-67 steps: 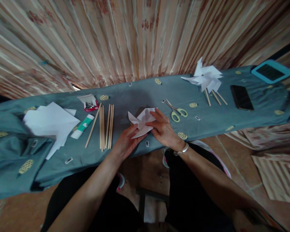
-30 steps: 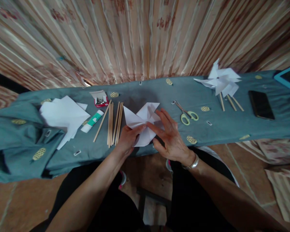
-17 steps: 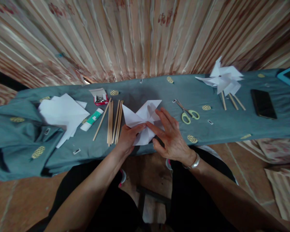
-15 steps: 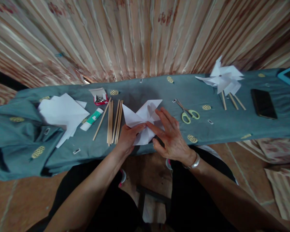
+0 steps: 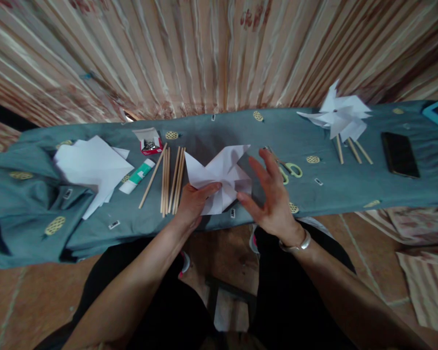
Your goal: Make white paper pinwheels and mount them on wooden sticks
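A white paper pinwheel with folded blades is in front of me at the middle of the table. My left hand grips it from the left, the thumb pressed on its centre and the other fingers hidden beneath the paper. Just right of the pinwheel is my right hand, its fingers spread apart and nothing in it. The thumb tip of that hand is close to the paper's right blade; whether it touches I cannot tell. Scissors with green handles lie partly behind my right fingers.
Several wooden sticks lie left of the pinwheel, beside a glue stick and an open red box of small metal pins. Folded white papers lie far left. Pinwheels on sticks and a black phone are at right.
My right hand has come off the pinwheel's centre and moved right, its fingers spreading. My left hand keeps its thumb on the paper.
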The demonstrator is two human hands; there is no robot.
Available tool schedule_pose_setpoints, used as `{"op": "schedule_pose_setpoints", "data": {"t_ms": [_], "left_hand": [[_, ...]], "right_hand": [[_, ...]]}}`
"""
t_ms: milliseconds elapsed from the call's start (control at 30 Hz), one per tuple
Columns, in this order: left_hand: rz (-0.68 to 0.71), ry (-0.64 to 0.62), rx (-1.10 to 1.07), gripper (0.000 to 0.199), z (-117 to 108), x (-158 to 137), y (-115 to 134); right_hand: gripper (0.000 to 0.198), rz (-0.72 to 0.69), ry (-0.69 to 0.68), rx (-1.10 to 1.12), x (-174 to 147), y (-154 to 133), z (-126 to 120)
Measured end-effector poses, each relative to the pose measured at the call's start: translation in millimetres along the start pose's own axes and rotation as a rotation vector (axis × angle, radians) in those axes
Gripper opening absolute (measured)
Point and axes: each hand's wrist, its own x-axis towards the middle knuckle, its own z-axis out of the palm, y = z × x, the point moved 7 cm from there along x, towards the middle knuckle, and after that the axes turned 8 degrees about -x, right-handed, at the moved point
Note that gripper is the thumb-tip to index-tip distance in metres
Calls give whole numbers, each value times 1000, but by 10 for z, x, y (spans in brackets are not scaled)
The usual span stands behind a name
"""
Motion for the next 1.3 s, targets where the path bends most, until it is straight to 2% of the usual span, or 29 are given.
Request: {"op": "schedule_pose_setpoints", "data": {"t_ms": [100, 200, 300, 400, 633, 967, 1300], "left_hand": [[13, 9, 26, 30, 0, 6, 1], [22, 19, 43, 28, 22, -6, 7], [27, 4, 41, 27, 59, -27, 5], [42, -23, 65, 29, 88, -39, -3], [75, -57, 146, 33, 110, -21, -36], [116, -69, 182, 26, 133, -12, -44], [113, -54, 174, 29, 124, -11, -57]], "right_hand": [[70, 245, 18, 245, -10, 340, 66], [76, 419, -107, 589, -21, 552, 286], [84, 526, -215, 822, 6, 555, 415], [80, 585, -299, 944, 52, 449, 447], [65, 610, -329, 1005, 88, 383, 456], [49, 619, -261, 956, 84, 416, 449], [46, 632, -220, 879, 69, 443, 463]]}}
